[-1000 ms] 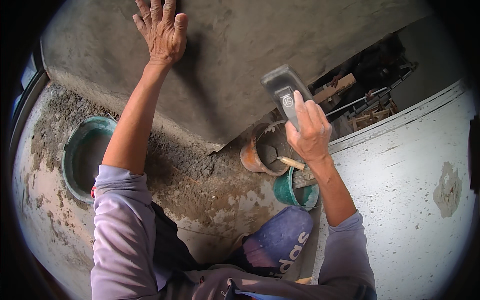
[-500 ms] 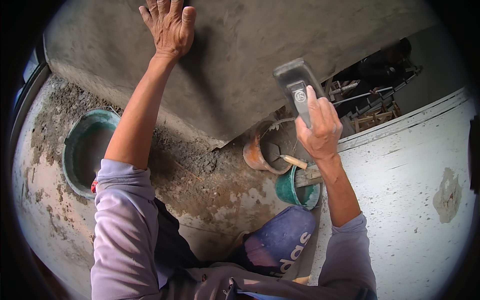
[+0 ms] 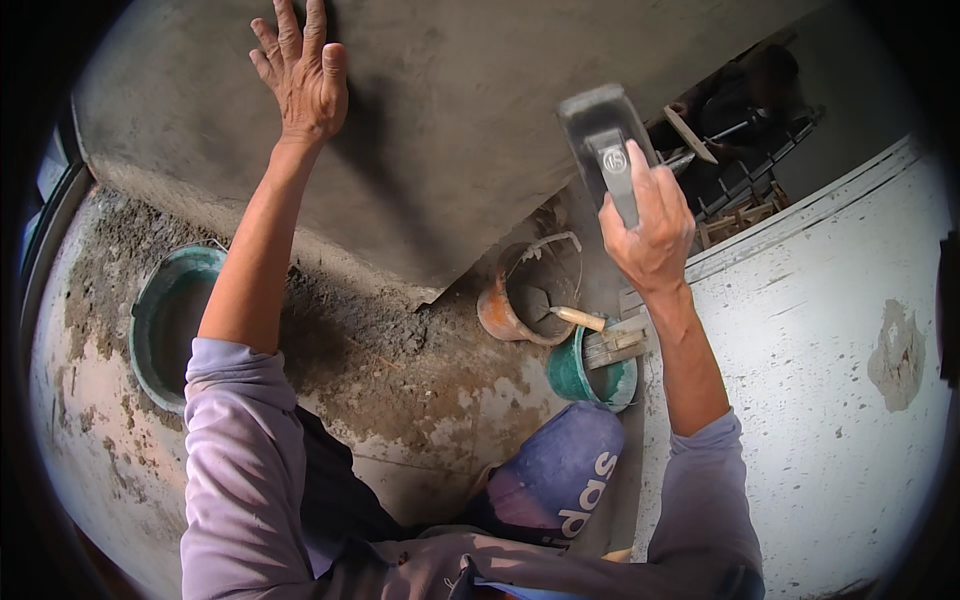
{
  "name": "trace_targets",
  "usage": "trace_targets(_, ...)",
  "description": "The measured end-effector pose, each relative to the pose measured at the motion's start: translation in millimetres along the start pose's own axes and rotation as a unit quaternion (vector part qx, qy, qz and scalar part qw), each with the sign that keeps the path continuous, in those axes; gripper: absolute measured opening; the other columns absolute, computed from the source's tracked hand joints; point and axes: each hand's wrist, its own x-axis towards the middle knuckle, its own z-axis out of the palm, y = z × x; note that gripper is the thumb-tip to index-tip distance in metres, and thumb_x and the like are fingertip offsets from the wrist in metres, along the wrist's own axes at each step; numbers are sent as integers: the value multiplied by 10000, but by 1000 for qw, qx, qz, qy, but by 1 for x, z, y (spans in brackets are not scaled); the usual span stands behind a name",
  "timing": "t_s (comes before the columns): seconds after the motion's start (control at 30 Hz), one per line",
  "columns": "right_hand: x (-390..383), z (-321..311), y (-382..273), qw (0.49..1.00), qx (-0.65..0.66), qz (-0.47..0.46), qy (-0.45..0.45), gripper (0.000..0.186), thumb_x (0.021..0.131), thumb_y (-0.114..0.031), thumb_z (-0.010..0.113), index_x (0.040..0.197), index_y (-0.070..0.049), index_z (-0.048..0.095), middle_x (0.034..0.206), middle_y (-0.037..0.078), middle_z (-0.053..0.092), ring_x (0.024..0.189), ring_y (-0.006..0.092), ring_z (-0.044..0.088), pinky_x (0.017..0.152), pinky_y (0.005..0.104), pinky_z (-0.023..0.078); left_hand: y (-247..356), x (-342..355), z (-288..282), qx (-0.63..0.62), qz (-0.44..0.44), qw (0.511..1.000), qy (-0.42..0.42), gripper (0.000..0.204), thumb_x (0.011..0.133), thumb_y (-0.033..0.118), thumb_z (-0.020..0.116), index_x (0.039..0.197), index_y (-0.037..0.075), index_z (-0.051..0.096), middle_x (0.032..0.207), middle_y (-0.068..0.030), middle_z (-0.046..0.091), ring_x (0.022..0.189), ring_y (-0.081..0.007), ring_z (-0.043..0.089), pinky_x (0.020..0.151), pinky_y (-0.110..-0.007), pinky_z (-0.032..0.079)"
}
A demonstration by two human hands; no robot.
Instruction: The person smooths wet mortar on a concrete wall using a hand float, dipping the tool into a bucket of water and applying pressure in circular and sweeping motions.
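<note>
Left hand (image 3: 312, 92) planted, right hand (image 3: 655, 228) gripping a dark rectangular plastic-looking float (image 3: 604, 142).
Left: empty, fingers splayed against the smooth grey cement wall (image 3: 460, 130), probably for balance. Right: fingers curled round the handle, index laid along it, likely for angle control; plate extends beyond the fingertips near the wall's edge, contact unclear.

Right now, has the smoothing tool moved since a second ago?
Yes. Against the orange-stained bucket, the smoothing tool in the right hand has moved up and to the right in the picture.
</note>
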Motion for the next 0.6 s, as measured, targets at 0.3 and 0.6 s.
trace_targets(0.3,-94,63,-71,966,113,-65,-221,617,711,-32,705,1313,39,590,914,74,573,822,223,592,634,324,579,17,13,2,-82,8,996,31,874,972,779,44,1644,253,233,1716,-182,52,1551,-489,-61,1188,-676,-53)
trace_targets(0.6,13,11,-23,999,5,-2,-46,614,706,-49,696,1304,25,578,917,74,564,803,223,596,606,336,555,42,27,-5,-116,-8,993,15,915,951,808,40,1637,246,263,1715,-183,40,1558,-466,-71,1200,-662,-49)
